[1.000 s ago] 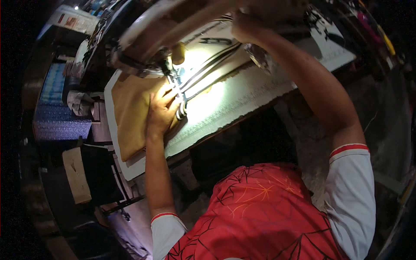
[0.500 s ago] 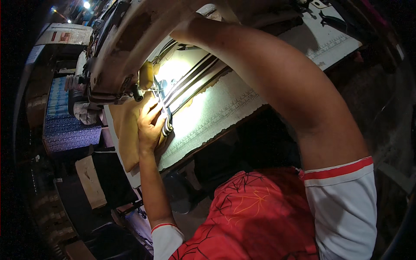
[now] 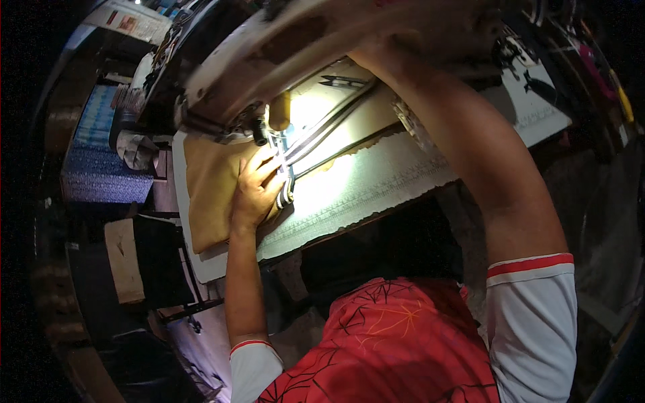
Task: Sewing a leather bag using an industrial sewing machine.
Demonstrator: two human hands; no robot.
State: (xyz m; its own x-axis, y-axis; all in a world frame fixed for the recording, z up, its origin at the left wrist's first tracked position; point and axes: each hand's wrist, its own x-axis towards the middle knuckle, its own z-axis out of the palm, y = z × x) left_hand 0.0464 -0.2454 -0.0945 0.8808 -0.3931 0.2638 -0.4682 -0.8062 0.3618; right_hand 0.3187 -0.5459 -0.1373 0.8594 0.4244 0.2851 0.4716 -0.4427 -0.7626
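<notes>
My left hand (image 3: 256, 188) lies with its fingers spread on a tan piece of material (image 3: 208, 195), just in front of the sewing machine's needle area. Its fingertips press beside a narrow strip with pale edges, whose folded, striped end (image 3: 285, 196) shows at the hand's right. Long dark strips (image 3: 329, 127) run from there to the upper right across the lit table. Behind the sewing machine's arm (image 3: 269, 60) reaches my right hand (image 3: 379, 54); its fingers are hidden, so what it touches does not show. A pair of dark snips (image 3: 344, 82) rests beyond the strips.
Ruler marks line the pale, ragged-edged table covering (image 3: 376, 168). A yellow part (image 3: 279, 111) hangs by the machine's needle area. Blue patterned stacks (image 3: 107, 168) stand at the left, with a cardboard piece (image 3: 123, 260) below. Another dark tool (image 3: 537, 86) lies at the table's far right.
The view has turned, so machine and table sit further right. My right hand has shifted rightward behind the machine's arm, and the snips show more fully. My left hand stays on the material.
</notes>
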